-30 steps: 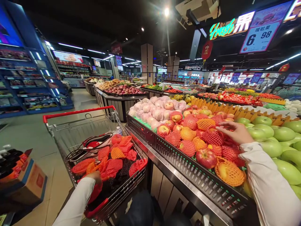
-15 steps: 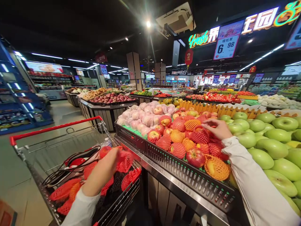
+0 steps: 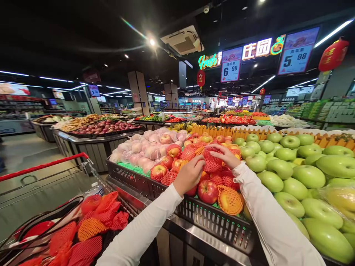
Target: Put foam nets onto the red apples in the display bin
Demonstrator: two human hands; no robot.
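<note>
Over the apple display, my left hand (image 3: 190, 175) has its fingers closed at the left edge of a red foam net (image 3: 212, 162). My right hand (image 3: 226, 156) grips the same net from above and the right, thumb and fingers around it. The net looks wrapped around an apple, though the fruit is mostly hidden. Bare red apples (image 3: 208, 191) and an apple in an orange net (image 3: 230, 200) lie just below my hands in a black slatted crate (image 3: 183, 207).
A shopping cart (image 3: 69, 159) at lower left holds several loose red and orange foam nets (image 3: 84, 251), a bag and a bottle (image 3: 97, 188). Green apples (image 3: 309, 175) are heaped on the right. Plastic-wrapped pale fruit (image 3: 135, 147) sits at the crate's left end.
My left hand has come from above the cart, up and right to the net at my right hand. A net-wrapped apple is now between both hands. The view has turned right.
</note>
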